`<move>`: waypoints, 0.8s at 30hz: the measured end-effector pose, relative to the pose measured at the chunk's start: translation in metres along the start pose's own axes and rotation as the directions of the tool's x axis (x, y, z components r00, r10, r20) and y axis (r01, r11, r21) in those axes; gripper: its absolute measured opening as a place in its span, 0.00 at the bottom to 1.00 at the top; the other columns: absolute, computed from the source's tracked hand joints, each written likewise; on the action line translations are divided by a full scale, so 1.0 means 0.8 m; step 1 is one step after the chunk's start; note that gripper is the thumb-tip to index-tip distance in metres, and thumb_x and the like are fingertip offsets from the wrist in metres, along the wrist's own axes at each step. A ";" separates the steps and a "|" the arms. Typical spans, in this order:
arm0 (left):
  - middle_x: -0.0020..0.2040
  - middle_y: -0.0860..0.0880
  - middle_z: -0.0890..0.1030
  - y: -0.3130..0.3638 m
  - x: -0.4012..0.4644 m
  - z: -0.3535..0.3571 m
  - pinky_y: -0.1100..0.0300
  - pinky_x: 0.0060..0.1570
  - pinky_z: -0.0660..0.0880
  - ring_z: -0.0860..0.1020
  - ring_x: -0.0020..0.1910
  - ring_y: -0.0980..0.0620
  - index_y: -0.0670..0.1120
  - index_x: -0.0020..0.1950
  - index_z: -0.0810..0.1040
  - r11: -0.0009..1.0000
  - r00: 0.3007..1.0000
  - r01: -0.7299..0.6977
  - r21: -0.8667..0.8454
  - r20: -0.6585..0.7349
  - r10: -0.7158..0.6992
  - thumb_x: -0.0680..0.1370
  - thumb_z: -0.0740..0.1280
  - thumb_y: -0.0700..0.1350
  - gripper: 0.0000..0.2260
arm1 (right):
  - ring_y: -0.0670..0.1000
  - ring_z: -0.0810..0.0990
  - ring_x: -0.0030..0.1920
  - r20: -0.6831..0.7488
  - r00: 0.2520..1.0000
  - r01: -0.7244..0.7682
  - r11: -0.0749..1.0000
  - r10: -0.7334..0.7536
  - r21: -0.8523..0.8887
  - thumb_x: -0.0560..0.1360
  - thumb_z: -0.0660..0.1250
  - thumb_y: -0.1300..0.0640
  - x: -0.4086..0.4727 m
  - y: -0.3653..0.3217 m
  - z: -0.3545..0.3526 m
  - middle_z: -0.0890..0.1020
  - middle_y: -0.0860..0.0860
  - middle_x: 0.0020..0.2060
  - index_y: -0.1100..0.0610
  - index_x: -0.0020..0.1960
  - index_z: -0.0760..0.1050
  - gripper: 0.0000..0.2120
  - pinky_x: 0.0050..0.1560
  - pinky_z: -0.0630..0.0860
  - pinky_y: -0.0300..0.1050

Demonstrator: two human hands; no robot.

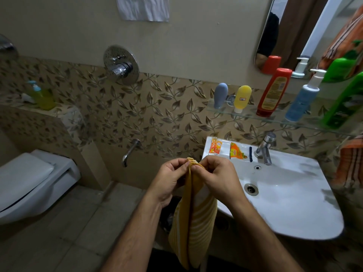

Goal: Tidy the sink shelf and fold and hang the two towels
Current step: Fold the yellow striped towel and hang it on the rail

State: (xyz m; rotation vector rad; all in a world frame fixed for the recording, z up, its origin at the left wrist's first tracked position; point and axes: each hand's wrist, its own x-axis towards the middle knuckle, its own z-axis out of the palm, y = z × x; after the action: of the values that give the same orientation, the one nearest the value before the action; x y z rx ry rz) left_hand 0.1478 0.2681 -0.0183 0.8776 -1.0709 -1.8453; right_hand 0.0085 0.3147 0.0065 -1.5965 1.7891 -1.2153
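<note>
White sink [294,203] at 3 o'clock of the hands, chrome tap [265,149] on its back rim. Two orange tubes [215,147] and [236,152] lie flat on the back rim, a small dark blue item [250,154] just beside them toward the tap. Glass shelf [245,114] above the sink at 1 o'clock: grey-blue bottle [220,95], yellow bottle [242,98], red bottle [274,92], blue pump bottle [303,99], green bottle [345,103], all standing in a row left to right. Mirror [284,32] above the shelf. Orange striped towel [349,163] hangs at the right edge, 3 o'clock, beside the sink. Toilet [33,179] at 9 o'clock, wall spout [130,152] at 11 o'clock, shower mixer [120,64] at 12 o'clock. Yellow-green pump bottle [42,96] on the ledge at 10 o'clock.

Yellow striped towel [193,216] hangs straight down in front of the sink's left edge, doubled lengthwise. Its top corners are bunched together at 12 o'clock of the cloth. Left hand [170,179] pinches the bunched top from the left, right hand [218,177] pinches it from the right, fingertips touching; each grip clamped on the cloth. Nothing between the towel and the sink edge.
</note>
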 end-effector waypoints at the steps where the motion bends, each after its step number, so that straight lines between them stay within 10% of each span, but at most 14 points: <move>1: 0.39 0.47 0.83 0.000 0.000 0.000 0.63 0.38 0.77 0.80 0.36 0.54 0.43 0.47 0.83 1.000 1.000 -0.005 -0.007 0.012 0.006 0.70 0.69 0.46 0.10 | 0.42 0.74 0.30 -0.006 1.000 -0.007 1.000 0.007 0.005 0.73 0.74 0.52 0.001 -0.001 -0.001 0.77 0.45 0.27 0.47 0.33 0.76 0.11 0.30 0.67 0.33; 8: 0.43 0.46 0.85 0.003 0.000 0.007 0.63 0.43 0.79 0.82 0.43 0.53 0.41 0.48 0.82 0.980 0.984 -0.178 0.091 0.035 0.176 0.68 0.72 0.42 0.10 | 0.42 0.74 0.30 0.021 0.999 0.026 0.997 -0.025 -0.073 0.74 0.72 0.52 0.009 -0.002 -0.008 0.77 0.44 0.28 0.50 0.35 0.77 0.10 0.31 0.67 0.36; 14: 0.36 0.48 0.81 0.016 0.001 -0.006 0.66 0.35 0.77 0.79 0.34 0.57 0.46 0.41 0.82 0.987 0.975 -0.154 -0.050 0.157 0.160 0.70 0.76 0.48 0.07 | 0.46 0.73 0.35 0.555 0.820 -0.122 0.904 -0.141 0.410 0.71 0.74 0.55 0.019 0.015 -0.034 0.75 0.49 0.31 0.57 0.37 0.76 0.09 0.37 0.70 0.39; 20: 0.39 0.52 0.81 0.056 0.009 -0.026 0.68 0.43 0.75 0.77 0.39 0.58 0.52 0.43 0.83 0.971 0.948 -0.224 0.086 0.250 0.197 0.64 0.78 0.60 0.16 | 0.59 0.64 0.32 0.673 0.728 -0.078 0.959 -0.131 0.271 0.67 0.69 0.29 0.014 0.035 -0.036 0.65 0.60 0.30 0.71 0.32 0.67 0.41 0.37 0.60 0.54; 24: 0.40 0.52 0.81 0.073 0.011 -0.041 0.68 0.43 0.76 0.77 0.39 0.58 0.51 0.43 0.83 0.953 0.945 -0.275 0.124 0.217 0.245 0.64 0.78 0.60 0.16 | 0.44 0.66 0.28 0.685 0.724 0.073 0.977 0.088 -0.202 0.59 0.60 0.22 0.010 0.034 -0.046 0.66 0.44 0.24 0.54 0.27 0.63 0.34 0.34 0.61 0.45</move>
State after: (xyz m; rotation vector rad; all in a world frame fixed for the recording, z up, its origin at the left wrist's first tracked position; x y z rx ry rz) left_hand 0.1891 0.2315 0.0198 0.6091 -1.3984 -1.6688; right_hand -0.0377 0.3171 0.0046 -1.8291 1.4358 -0.3056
